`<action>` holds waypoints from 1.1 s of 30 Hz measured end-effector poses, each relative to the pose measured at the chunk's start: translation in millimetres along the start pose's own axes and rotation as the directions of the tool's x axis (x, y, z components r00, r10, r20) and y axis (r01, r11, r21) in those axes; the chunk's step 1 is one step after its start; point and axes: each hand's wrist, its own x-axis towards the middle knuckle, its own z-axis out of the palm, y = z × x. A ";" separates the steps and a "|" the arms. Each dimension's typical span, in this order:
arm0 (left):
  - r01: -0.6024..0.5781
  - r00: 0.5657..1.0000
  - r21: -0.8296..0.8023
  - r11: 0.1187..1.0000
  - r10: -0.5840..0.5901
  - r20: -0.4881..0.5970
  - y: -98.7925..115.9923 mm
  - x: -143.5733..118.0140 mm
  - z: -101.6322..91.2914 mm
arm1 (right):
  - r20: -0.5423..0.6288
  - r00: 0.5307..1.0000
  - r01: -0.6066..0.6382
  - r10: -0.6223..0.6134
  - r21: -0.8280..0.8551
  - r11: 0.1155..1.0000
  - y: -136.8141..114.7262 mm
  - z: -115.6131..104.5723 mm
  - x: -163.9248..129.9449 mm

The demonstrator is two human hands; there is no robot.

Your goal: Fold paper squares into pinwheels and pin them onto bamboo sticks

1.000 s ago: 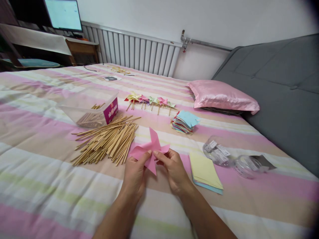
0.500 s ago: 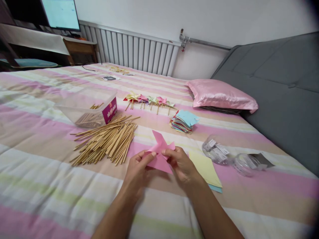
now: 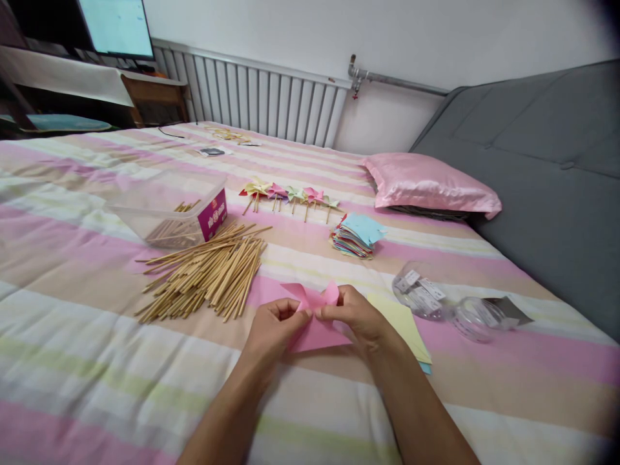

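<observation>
Between your two hands, near the bed's (image 3: 97, 336) front edge, the pink paper pinwheel (image 3: 314, 320) is only partly folded. Your left hand (image 3: 271, 329) and right hand (image 3: 358, 320) each pinch a flap toward its middle, and no stick is fitted yet. Five finished pinwheels (image 3: 290, 195) lie in a row further up the bed. Left of you sits the heap of bamboo sticks (image 3: 208, 274), and yellow paper sheets (image 3: 404, 326) lie just right, so plenty seems left.

The purple label (image 3: 214, 217) on the clear plastic box (image 3: 165, 210) bears print too blurred to read.
</observation>
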 end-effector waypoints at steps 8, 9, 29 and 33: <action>-0.020 1.000 0.037 0.999 0.021 -0.010 -2.7 1.6 -0.9 | -0.067 0.998 -0.007 0.002 -0.065 0.998 6.5 -3.2 -1.3; -0.033 0.999 0.023 0.999 0.033 -0.024 -2.3 1.8 -0.8 | -0.079 0.997 0.001 -0.007 -0.077 0.997 6.0 -2.6 -1.5; -0.099 0.956 -0.372 0.923 -0.015 -0.292 3.2 11.1 -15.3 | -0.027 0.926 0.350 -0.375 -0.307 0.885 -17.2 5.3 -17.1; -0.121 0.957 -0.402 0.908 -0.001 -0.290 3.4 11.4 -17.0 | 0.146 0.953 0.302 -0.265 -0.430 0.851 -11.8 9.6 -15.8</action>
